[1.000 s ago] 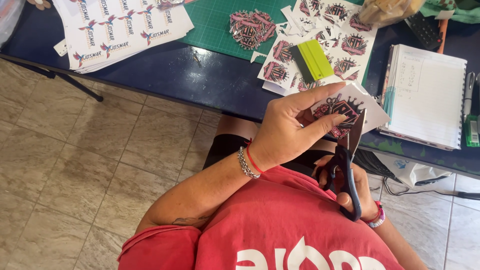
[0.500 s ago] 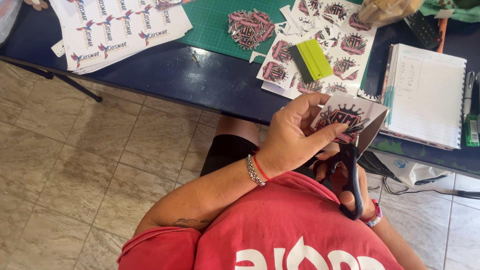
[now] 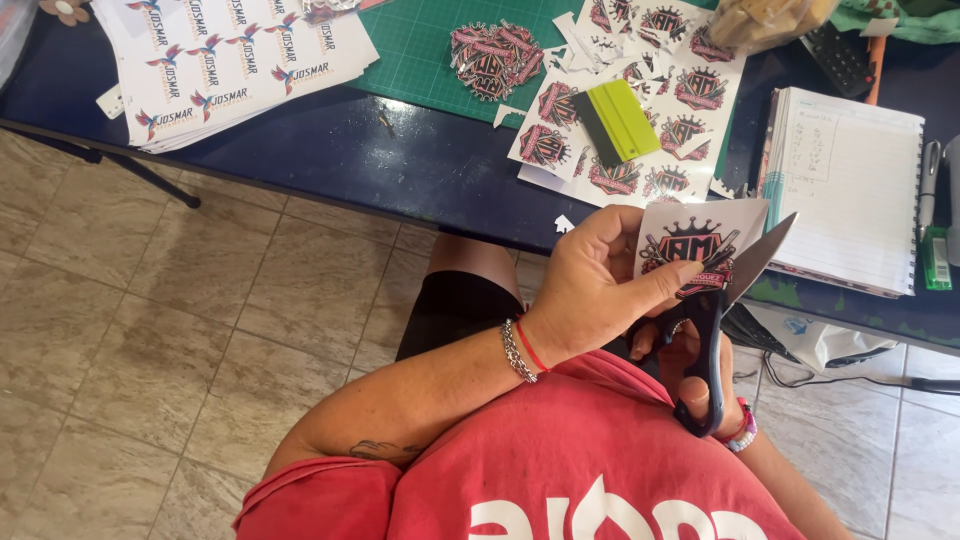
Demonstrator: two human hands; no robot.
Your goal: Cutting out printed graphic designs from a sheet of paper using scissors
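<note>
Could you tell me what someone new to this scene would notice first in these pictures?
Most striking is the left hand holding a printed sticker piece at centre right, with black-handled scissors, worked by the right hand, open at its edge. Behind, on the dark blue table, a yellow-green squeegee lies on a sheet of matching stickers, and a stack of printed sheets sits top left.

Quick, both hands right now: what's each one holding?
Left hand: closed on the sticker.
Right hand: gripping the scissors by the handles, blades open at the sticker's edge.
</note>
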